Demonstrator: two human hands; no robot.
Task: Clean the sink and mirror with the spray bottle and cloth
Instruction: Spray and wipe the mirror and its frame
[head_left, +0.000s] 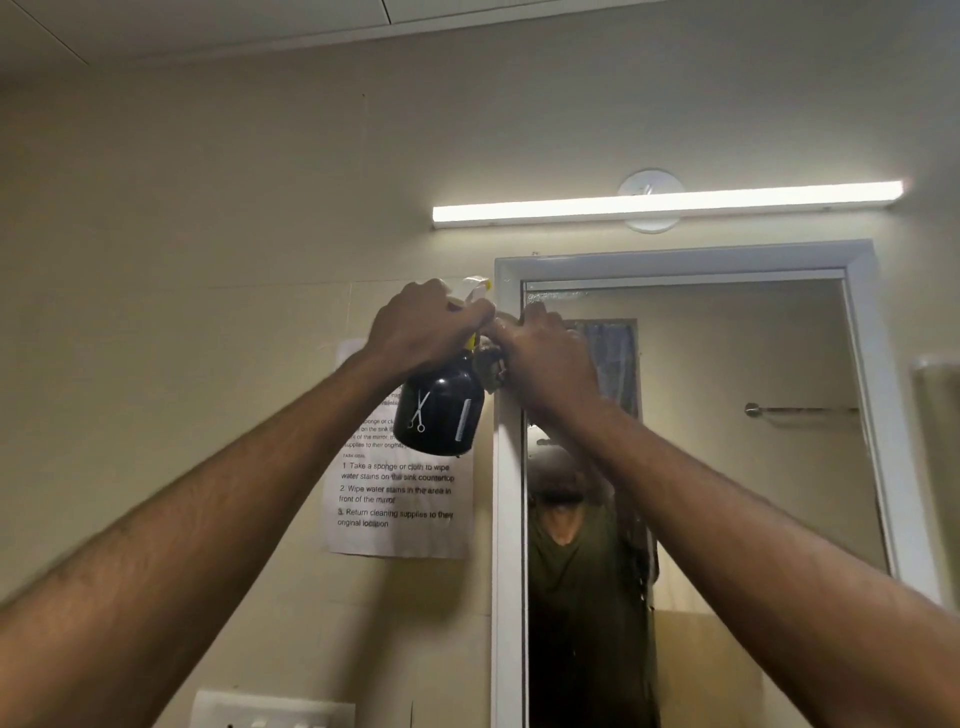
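My left hand (421, 332) grips the white trigger head of a black spray bottle (441, 415), held high just left of the mirror's white frame (506, 519). The bottle bears a white scissors and comb print. My right hand (545, 358) is up at the top left corner of the mirror (727, 441), its fingers against the glass. A dark bunched cloth (491, 366) shows under that hand, between the two hands. Streaks of wet mark the glass near the top edge. The sink is out of view.
A printed instruction sheet (400, 499) is stuck on the tiled wall behind the bottle. A lit tube light (665, 202) runs above the mirror. A white switch plate (270, 709) sits low on the wall. The mirror reflects a person and a towel rail (800, 410).
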